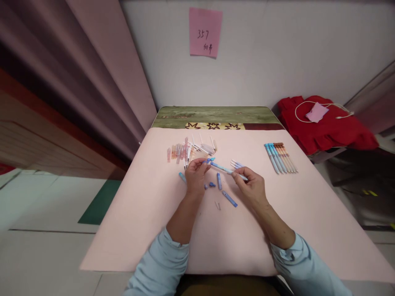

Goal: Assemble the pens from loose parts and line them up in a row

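Note:
My left hand (196,177) is closed in a pinch on a small blue pen top (211,160). My right hand (253,186) grips a light blue pen barrel (222,167) near its tip, and the barrel's other end is close to the pen top; I cannot tell whether they touch. Below them lie blue barrel pieces (230,199) and small dark blue caps (212,184). Beside my right fingers are white-and-blue pen parts (236,164). A turquoise piece (182,176) is partly hidden by my left hand.
Pinkish clear barrels (178,152) and thin white refills (197,146) lie in a loose group at the back left. Several assembled blue and brown pens (280,158) form a row on the right. Past the table's right edge is a red cloth (327,135) with a white cable (304,107).

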`<state>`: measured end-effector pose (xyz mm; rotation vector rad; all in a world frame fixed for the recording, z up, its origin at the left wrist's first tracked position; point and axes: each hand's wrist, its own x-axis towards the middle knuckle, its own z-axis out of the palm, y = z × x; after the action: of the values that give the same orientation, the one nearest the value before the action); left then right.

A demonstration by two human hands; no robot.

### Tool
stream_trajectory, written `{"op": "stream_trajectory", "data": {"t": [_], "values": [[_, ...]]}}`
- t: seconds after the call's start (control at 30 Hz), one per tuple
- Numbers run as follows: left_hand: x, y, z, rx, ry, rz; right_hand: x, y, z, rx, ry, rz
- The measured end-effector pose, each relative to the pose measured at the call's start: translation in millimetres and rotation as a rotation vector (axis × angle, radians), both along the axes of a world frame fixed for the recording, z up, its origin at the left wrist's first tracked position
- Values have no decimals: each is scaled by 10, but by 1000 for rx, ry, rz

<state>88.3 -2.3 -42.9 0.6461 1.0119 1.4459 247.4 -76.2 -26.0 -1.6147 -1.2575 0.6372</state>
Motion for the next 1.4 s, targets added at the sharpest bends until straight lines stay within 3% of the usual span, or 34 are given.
{"op": "stream_trajectory", "data": {"t": [0.93,1.4], "values": [[-27,-41,-6,213,302,-19,9,-4,-63,-55,-31,75],[-1,-16,3,169,198,15,-53,-6,-87,-121,-166,162]]}}
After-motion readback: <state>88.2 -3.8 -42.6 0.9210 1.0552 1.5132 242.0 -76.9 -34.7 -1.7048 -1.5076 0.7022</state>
